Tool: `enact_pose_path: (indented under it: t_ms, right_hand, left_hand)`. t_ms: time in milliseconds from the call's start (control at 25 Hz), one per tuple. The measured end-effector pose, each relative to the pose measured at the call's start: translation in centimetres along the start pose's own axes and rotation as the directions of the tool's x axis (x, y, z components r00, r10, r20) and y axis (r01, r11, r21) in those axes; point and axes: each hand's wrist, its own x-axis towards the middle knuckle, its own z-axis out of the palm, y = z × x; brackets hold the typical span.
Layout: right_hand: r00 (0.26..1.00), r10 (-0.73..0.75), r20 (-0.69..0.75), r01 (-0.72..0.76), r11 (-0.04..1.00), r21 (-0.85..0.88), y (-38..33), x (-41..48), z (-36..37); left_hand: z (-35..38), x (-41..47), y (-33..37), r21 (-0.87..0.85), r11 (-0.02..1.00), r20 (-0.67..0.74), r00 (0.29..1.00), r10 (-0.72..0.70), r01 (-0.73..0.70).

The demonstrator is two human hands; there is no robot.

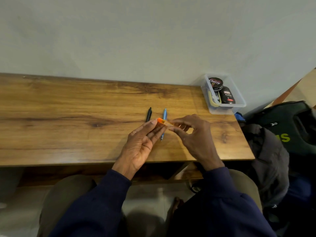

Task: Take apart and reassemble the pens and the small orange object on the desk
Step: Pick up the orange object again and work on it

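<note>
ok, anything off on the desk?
Nothing stands out. Black pen and blue pen lie side by side; left hand and right hand hold the orange object. Clear box sits at the desk's right edge.

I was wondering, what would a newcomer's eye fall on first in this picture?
Most likely the small orange object, bright against the wooden desk, pinched between the left hand and the right hand, right of centre. Next, the black pen and the blue pen lying side by side on the desk, partly behind the hands. Then the clear plastic box of dark tins at the desk's far right corner.
</note>
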Motion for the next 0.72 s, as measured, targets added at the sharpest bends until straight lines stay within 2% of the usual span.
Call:
enact_pose_path:
  t_ms: [160,360,520,720]
  right_hand:
    - [0.997,0.006,-0.071,-0.016,0.99,-0.143,2.0,0.4,-1.3]
    - [0.962,0.228,-0.151,-0.27,0.884,-0.383,5.6,1.4,-3.3]
    - [0.904,0.384,-0.187,-0.427,0.811,-0.399,6.8,1.6,-3.6]
    - [0.877,0.446,-0.177,-0.478,0.78,-0.403,6.9,1.5,-3.6]
  left_hand:
    - [0.1,0.0,0.0,0.024,0.999,0.011,0.999,0.038,-0.038]
    - [0.6,-0.3,0.2,-0.015,0.998,0.014,0.998,0.065,-0.064]
    - [0.8,-0.6,0.5,-0.045,0.997,0.02,0.998,0.057,-0.056]
    - [0.5,-0.9,0.5,-0.064,0.997,0.05,0.998,0.047,-0.044]
